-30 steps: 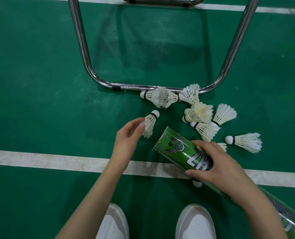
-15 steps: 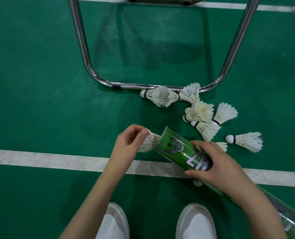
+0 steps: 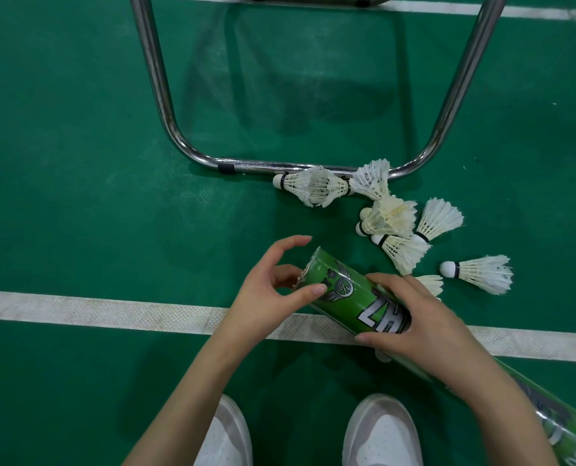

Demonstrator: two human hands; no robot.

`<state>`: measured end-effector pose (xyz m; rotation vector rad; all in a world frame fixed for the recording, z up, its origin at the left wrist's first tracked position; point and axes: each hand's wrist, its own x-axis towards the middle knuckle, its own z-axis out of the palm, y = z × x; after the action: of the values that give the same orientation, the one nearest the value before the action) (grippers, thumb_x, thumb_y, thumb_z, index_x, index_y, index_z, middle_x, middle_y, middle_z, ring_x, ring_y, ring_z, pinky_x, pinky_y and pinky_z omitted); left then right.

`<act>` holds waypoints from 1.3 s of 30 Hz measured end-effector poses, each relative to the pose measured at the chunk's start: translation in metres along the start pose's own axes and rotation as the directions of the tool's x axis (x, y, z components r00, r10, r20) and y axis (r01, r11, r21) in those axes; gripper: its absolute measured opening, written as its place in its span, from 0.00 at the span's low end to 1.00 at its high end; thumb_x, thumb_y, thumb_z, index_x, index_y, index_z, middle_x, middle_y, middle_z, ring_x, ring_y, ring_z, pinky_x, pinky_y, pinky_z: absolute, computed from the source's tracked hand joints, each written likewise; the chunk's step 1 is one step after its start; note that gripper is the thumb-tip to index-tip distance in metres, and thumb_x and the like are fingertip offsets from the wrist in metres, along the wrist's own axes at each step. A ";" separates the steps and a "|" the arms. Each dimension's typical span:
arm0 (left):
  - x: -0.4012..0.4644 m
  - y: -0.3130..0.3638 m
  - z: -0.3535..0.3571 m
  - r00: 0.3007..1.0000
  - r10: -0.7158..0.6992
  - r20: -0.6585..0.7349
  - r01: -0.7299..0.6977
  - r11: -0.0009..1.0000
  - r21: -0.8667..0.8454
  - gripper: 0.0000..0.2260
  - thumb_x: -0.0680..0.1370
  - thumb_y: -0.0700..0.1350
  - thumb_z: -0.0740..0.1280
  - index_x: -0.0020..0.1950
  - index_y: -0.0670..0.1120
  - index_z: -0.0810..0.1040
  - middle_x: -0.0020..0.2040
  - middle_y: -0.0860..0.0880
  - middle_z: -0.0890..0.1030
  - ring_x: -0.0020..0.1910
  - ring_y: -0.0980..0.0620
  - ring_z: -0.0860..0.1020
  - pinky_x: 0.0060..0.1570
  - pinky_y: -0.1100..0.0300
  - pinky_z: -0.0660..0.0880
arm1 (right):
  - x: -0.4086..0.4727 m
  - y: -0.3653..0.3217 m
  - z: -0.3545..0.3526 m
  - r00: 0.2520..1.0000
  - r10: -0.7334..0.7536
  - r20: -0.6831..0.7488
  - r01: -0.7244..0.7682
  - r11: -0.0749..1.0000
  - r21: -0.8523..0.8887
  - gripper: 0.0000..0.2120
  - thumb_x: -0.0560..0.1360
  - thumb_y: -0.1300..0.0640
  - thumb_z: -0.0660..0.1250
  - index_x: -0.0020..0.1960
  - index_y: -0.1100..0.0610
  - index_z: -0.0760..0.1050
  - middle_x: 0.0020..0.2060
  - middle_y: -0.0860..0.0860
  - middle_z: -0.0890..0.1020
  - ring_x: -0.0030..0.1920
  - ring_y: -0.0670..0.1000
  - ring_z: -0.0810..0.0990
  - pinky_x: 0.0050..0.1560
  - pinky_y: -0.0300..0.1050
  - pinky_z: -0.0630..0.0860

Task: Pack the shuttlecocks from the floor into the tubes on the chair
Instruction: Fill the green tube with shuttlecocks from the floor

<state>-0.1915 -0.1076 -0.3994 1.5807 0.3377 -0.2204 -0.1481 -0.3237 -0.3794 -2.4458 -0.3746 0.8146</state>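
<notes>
Head view: right hand (image 3: pixel 424 327) is wrapped round the green tube (image 3: pixel 357 299), holding it tilted with the open end up-left. Left hand (image 3: pixel 273 290) sits at that mouth, fingers curved and spread round the rim, pinching nothing I can see; thumb tip touches the tube wall. Feather tips (image 3: pixel 299 279) just show inside the mouth, so I judge one shuttlecock is being seated. The loose shuttlecocks (image 3: pixel 394 218) lie in a cluster on the floor (image 3: pixel 78 213) by the chair frame (image 3: pixel 313 164), one (image 3: pixel 478 272) apart to the right.

Next: left hand goes for the nearest loose one, cork first into the tube.

Writing: large white letters on the tube, half covered, not readable; winged emblem near the mouth.
</notes>
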 end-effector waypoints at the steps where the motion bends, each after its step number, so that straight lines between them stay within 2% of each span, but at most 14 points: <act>1: -0.001 0.001 0.001 1.000 -0.003 0.009 0.003 1.000 -0.001 0.26 0.70 0.41 0.75 0.60 0.63 0.71 0.41 0.45 0.84 0.45 0.46 0.81 0.54 0.55 0.77 | 0.000 0.000 0.000 1.000 -0.003 0.002 0.003 1.000 0.004 0.34 0.58 0.37 0.72 0.62 0.35 0.63 0.51 0.35 0.69 0.51 0.42 0.73 0.51 0.50 0.74; 4: -0.003 0.006 0.006 0.998 0.013 0.068 -0.012 1.000 -0.017 0.28 0.69 0.38 0.75 0.63 0.60 0.71 0.47 0.47 0.84 0.46 0.53 0.82 0.48 0.66 0.76 | 0.001 -0.002 0.001 1.000 -0.019 0.008 0.019 1.000 0.003 0.34 0.58 0.37 0.73 0.61 0.35 0.63 0.50 0.34 0.68 0.50 0.41 0.73 0.51 0.50 0.74; 6: -0.004 0.009 0.010 0.996 0.018 0.090 -0.014 0.999 -0.045 0.29 0.69 0.35 0.74 0.64 0.57 0.71 0.52 0.50 0.82 0.48 0.55 0.82 0.48 0.68 0.75 | 0.002 -0.003 0.000 1.000 -0.021 0.015 0.021 1.000 -0.011 0.35 0.59 0.37 0.73 0.62 0.35 0.63 0.50 0.35 0.69 0.51 0.42 0.73 0.51 0.50 0.74; 10: -0.003 0.008 0.009 0.996 0.014 0.090 -0.010 0.999 -0.044 0.33 0.69 0.36 0.75 0.66 0.59 0.68 0.52 0.49 0.82 0.49 0.54 0.82 0.50 0.66 0.76 | 0.002 -0.004 0.000 1.000 -0.011 0.006 0.011 1.000 -0.026 0.35 0.60 0.38 0.74 0.62 0.36 0.63 0.50 0.37 0.69 0.50 0.43 0.74 0.50 0.50 0.74; 14: 0.000 0.002 0.007 0.996 0.000 0.085 0.004 0.999 -0.045 0.35 0.68 0.37 0.76 0.65 0.64 0.67 0.47 0.44 0.83 0.48 0.51 0.83 0.53 0.59 0.78 | 0.002 -0.005 0.000 1.000 -0.010 0.006 0.011 0.999 -0.034 0.34 0.60 0.38 0.74 0.62 0.35 0.63 0.50 0.37 0.69 0.50 0.43 0.74 0.50 0.50 0.75; 17: 0.002 0.001 0.006 0.994 0.000 0.108 0.009 0.996 -0.087 0.35 0.68 0.36 0.75 0.66 0.64 0.67 0.48 0.43 0.83 0.48 0.49 0.83 0.50 0.59 0.78 | 0.002 -0.006 0.000 1.000 -0.011 0.013 0.011 0.999 -0.044 0.35 0.60 0.39 0.73 0.63 0.36 0.62 0.50 0.37 0.68 0.50 0.43 0.73 0.50 0.49 0.74; 22: 0.004 0.003 0.007 0.983 0.040 0.180 -0.018 0.992 -0.122 0.36 0.70 0.35 0.72 0.71 0.60 0.63 0.67 0.51 0.73 0.57 0.52 0.79 0.54 0.62 0.76 | 0.001 -0.007 0.000 1.000 -0.010 0.015 0.011 0.998 -0.065 0.35 0.60 0.38 0.73 0.63 0.36 0.62 0.50 0.37 0.68 0.50 0.43 0.73 0.50 0.49 0.74; 23: 0.004 0.002 0.007 0.983 0.042 0.178 -0.020 0.992 -0.123 0.36 0.70 0.35 0.73 0.71 0.61 0.63 0.66 0.49 0.74 0.56 0.52 0.80 0.53 0.62 0.76 | 0.001 -0.006 0.000 1.000 -0.008 0.013 0.009 0.998 -0.065 0.35 0.60 0.38 0.73 0.63 0.36 0.62 0.50 0.37 0.68 0.50 0.43 0.73 0.50 0.49 0.74; 25: 0.005 0.001 0.008 0.988 0.029 0.153 -0.010 0.992 -0.127 0.36 0.69 0.36 0.73 0.69 0.62 0.64 0.58 0.46 0.80 0.53 0.52 0.81 0.50 0.62 0.77 | 0.002 -0.005 0.000 1.000 -0.004 0.009 0.005 0.998 -0.057 0.35 0.60 0.37 0.73 0.63 0.36 0.62 0.50 0.37 0.68 0.51 0.43 0.73 0.50 0.50 0.74; 28: 0.008 0.001 0.007 0.996 0.036 0.084 -0.027 0.994 -0.104 0.34 0.67 0.43 0.74 0.68 0.62 0.65 0.47 0.46 0.84 0.49 0.51 0.82 0.51 0.60 0.77 | 0.001 -0.002 -0.001 1.000 -0.001 0.002 0.001 0.999 -0.040 0.35 0.60 0.37 0.73 0.63 0.35 0.62 0.50 0.36 0.68 0.51 0.43 0.74 0.50 0.51 0.75; 31: 0.016 0.005 0.002 0.997 0.069 -0.016 -0.071 0.991 -0.111 0.30 0.67 0.45 0.72 0.66 0.58 0.67 0.48 0.49 0.83 0.48 0.56 0.80 0.51 0.62 0.77 | -0.001 0.001 -0.005 1.000 0.006 -0.019 -0.006 1.000 -0.028 0.34 0.60 0.39 0.73 0.63 0.36 0.62 0.50 0.37 0.69 0.51 0.44 0.74 0.50 0.52 0.75; 34: 0.033 0.008 -0.003 0.993 0.086 -0.077 -0.091 0.994 -0.067 0.23 0.71 0.45 0.70 0.63 0.59 0.69 0.52 0.51 0.80 0.48 0.61 0.79 0.50 0.67 0.75 | 0.000 0.003 -0.008 0.999 0.007 -0.038 -0.008 1.000 -0.023 0.34 0.60 0.39 0.73 0.63 0.36 0.63 0.48 0.35 0.68 0.49 0.44 0.73 0.49 0.50 0.74; 36: 0.048 0.009 -0.004 0.993 0.096 -0.073 -0.098 0.995 -0.013 0.20 0.75 0.44 0.68 0.64 0.57 0.69 0.54 0.52 0.79 0.49 0.63 0.78 0.51 0.70 0.73 | 0.001 0.004 -0.010 0.999 0.008 -0.048 -0.009 1.000 -0.024 0.34 0.60 0.39 0.72 0.63 0.35 0.62 0.48 0.34 0.68 0.49 0.43 0.73 0.49 0.49 0.74; 39: 0.071 0.008 -0.002 0.996 0.083 0.021 -0.084 0.992 0.090 0.19 0.76 0.46 0.67 0.66 0.56 0.69 0.61 0.54 0.75 0.55 0.61 0.76 0.51 0.73 0.72 | 0.001 0.005 -0.011 0.998 0.012 -0.061 -0.013 1.000 -0.021 0.34 0.60 0.39 0.73 0.63 0.35 0.63 0.49 0.36 0.69 0.49 0.43 0.74 0.50 0.49 0.75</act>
<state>-0.1228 -0.0999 -0.4167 1.6781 0.2506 -0.1867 -0.1397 -0.3315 -0.3751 -2.4887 -0.3479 0.7432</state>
